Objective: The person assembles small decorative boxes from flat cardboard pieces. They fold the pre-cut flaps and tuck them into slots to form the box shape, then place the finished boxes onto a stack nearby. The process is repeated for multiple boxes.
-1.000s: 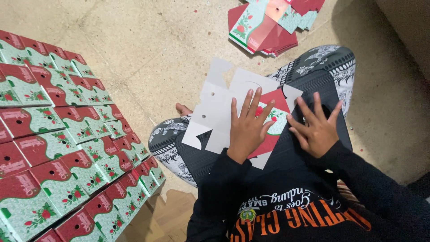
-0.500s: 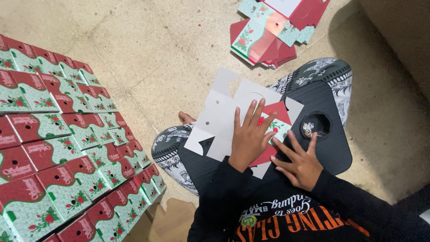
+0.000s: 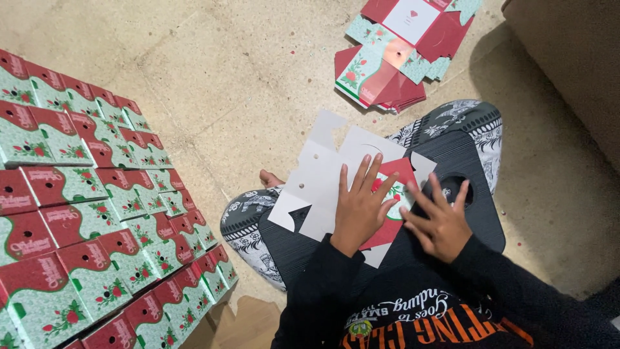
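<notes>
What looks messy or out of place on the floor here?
The pile of flat cartons at the top lies fanned out and crooked, unlike the neat rows of folded boxes on the left. Small paper scraps are scattered on the floor beside that pile. Nothing looks torn.

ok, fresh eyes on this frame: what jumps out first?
The rows of folded red-and-green boxes packed along the left edge grab the eye first. Next, at centre, the left hand presses flat on a white unfolded cardboard sheet lying on a dark board across the person's lap, with the right hand beside it on the sheet's red flap. A loose pile of flat sheets lies on the floor at top.
</notes>
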